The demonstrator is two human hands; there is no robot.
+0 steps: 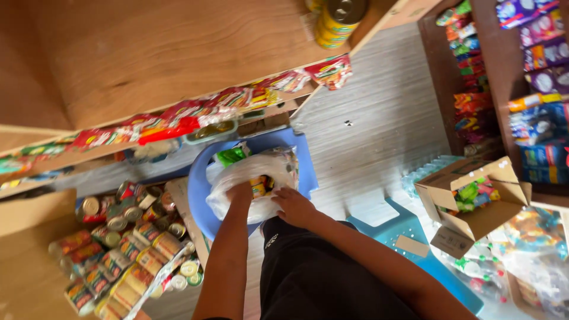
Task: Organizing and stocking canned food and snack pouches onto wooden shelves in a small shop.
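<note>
A white plastic bag (237, 178) full of small packets lies on a blue plastic stool (198, 195) in front of me. My left hand (240, 193) rests on the bag's near side, fingers pressed into the plastic. My right hand (291, 206) is at the bag's opening, its fingers curled against the plastic beside yellow packets (259, 186). A green packet (231, 155) pokes out at the bag's far end. Whether either hand grips a packet inside is hidden.
Wooden shelves (148, 53) with red sachet strips (178, 118) stand ahead. Several tin cans (124, 249) fill a lower shelf at left. An open cardboard box (474, 195) of snacks sits right, beside a teal stool (409, 237) and bottled water. More packaged goods line shelves at far right.
</note>
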